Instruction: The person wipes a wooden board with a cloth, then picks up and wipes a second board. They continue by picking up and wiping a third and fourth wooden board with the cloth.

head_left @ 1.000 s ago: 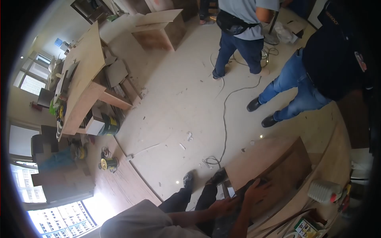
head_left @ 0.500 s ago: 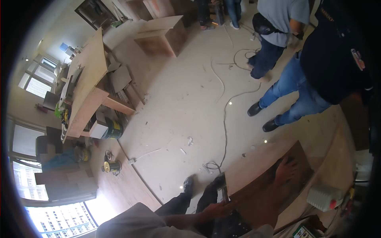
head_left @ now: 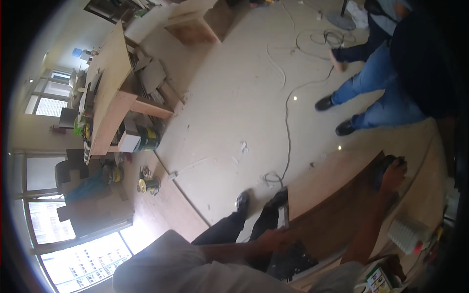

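A brown wooden panel point(head_left: 325, 222) lies slantwise in front of me, with a paler board point(head_left: 317, 180) along its far side. My right hand point(head_left: 394, 175) is at the panel's far right end, fingers curled over a dark rounded object point(head_left: 378, 172) whose kind I cannot make out. My left hand point(head_left: 273, 240) rests at the near left edge of the panel, its fingers partly hidden in shadow. Just below that hand is a dark surface with pale specks point(head_left: 295, 261). A white ribbed plastic container point(head_left: 406, 235) stands right of my right forearm.
A person in blue jeans point(head_left: 386, 93) stands at the upper right, beside another person's bare foot point(head_left: 337, 59). A cable point(head_left: 288, 132) runs over the floor. At left are a wooden bench point(head_left: 105, 83), a bucket point(head_left: 148, 139) and a yellow-and-black power tool point(head_left: 148, 184).
My right hand has gone from lying spread on the panel to curling over the dark object at its far right end. The view has shifted; the left hand stays by the panel's near edge.
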{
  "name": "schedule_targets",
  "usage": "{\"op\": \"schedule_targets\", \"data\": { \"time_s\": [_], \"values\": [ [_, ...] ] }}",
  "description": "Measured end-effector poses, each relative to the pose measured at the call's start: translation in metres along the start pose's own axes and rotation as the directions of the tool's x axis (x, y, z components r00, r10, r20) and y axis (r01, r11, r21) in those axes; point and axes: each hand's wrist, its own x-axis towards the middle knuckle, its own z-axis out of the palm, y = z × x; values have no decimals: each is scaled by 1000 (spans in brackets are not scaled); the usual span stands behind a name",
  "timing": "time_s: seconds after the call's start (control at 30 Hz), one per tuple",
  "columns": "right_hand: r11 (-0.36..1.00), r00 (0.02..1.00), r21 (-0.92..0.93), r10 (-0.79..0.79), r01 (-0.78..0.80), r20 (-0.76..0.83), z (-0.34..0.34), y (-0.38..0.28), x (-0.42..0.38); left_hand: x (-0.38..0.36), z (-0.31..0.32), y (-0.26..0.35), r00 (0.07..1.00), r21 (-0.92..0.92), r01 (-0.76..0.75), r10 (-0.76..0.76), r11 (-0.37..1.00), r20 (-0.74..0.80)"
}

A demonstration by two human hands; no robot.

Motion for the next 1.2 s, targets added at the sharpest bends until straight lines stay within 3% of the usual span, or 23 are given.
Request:
{"op": "schedule_targets", "data": {
  "time_s": [0.07, 0.1, 0.13, 0.17, 0.2, 0.23, 0.27, 0.3, 0.5, 0.63, 1.0, 1.1, 1.17, 1.2],
  "values": [
    [970, 994, 243, -16, -11, 107, -54, 14, -32, 5, 7, -10, 999, 8, 3, -2, 1000, -36],
    [934, 962, 352, -143, 54, 231, -108, -1, -67, 2, 13, -15, 1000, -8, 13, -13, 1000, -14],
    [930, 963, 263, -270, 256, 17, -44, 37, -129, 3, 3, -11, 1000, -70, 25, -24, 997, 7],
    [988, 929, 69, -154, 139, 337, -119, -1, -179, 4, 4, -10, 998, -85, 49, -47, 995, 29],
    [988, 870, -141, 18, 60, 493, -171, -40, -213, 5, -4, 1, 998, -28, 55, -54, 998, 14],
    [993, 954, 61, 82, -103, 287, -149, -47, -277, 5, 12, -8, 998, -16, 55, -55, 998, -23],
    [975, 884, 8, 197, -221, 424, -152, -66, -314, 6, 13, -9, 998, 71, 57, -57, 996, 5],
    [954, 846, 70, 224, -293, 484, -171, -71, -318, 2, 19, -11, 1000, 48, 16, -17, 999, 7],
    [977, 861, -35, 203, -212, 465, -179, -75, -296, 0, 15, -1, 1000, 117, 12, -12, 993, 0],
    [974, 898, 20, 201, -227, 392, -146, -67, -257, 1, 15, 2, 996, 134, 62, -69, 989, 49],
    [979, 926, 31, 178, -200, 334, -58, -40, -110, 10, 21, -5, 1000, 138, 25, -23, 990, -13],
    [977, 917, 61, 167, -203, 362, -49, -35, -85, 3, 14, 0, 992, 185, 103, -116, 977, 59],
    [990, 902, -48, 143, -135, 408, -30, -33, -81, 6, 12, 2, 983, 168, 140, -157, 976, 91],
    [973, 876, -17, 217, -232, 431, -22, -34, -70, 6, 16, -4, 985, 121, 123, -136, 985, 104]
  ]
}}
